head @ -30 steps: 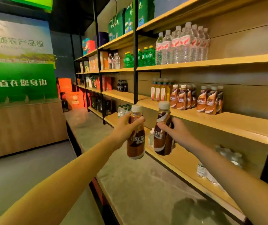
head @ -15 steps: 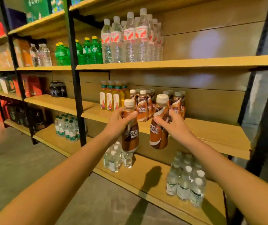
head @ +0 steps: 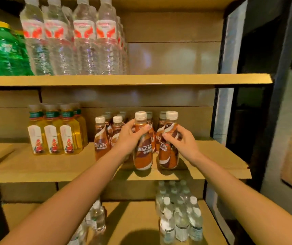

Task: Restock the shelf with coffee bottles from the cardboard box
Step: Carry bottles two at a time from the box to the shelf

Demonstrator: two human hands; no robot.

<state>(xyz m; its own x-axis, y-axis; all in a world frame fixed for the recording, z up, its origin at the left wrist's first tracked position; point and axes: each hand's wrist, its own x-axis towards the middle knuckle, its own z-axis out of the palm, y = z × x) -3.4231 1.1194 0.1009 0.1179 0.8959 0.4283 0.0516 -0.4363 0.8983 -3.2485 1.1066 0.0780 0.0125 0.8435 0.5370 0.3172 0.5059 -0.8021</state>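
A wooden shelving unit [head: 173,57] is seen head-on, and three of its boards are in view. On the upper shelf [head: 124,80] tall clear water bottles [head: 85,41] with red-and-white labels are ranked, with green bottles [head: 2,50] just beside them at the left. The bottom shelf [head: 133,218] is stocked with two clusters of small water bottles [head: 180,220], somewhat blurred. On the middle shelf [head: 35,167] yellow drink bottles [head: 53,131] are lined up at the left, and near them, toward the centre, the stocked coffee bottles [head: 100,137] are set upright in rows reaching to the back. Two bare forearms are stretched up from the lower corners. By the left hand [head: 129,138] the left coffee bottle [head: 144,149] is gripped at its upper body, thumb and fingers curled around it below the white cap. By the right hand [head: 184,144] the right coffee bottle [head: 168,156] is clasped the same way, fingers wrapped around its shoulder. Both held bottles are kept upright and just beside each other, in front of the stocked rows, with their bases at the front part of the middle shelf; whether they rest on the board cannot be told.
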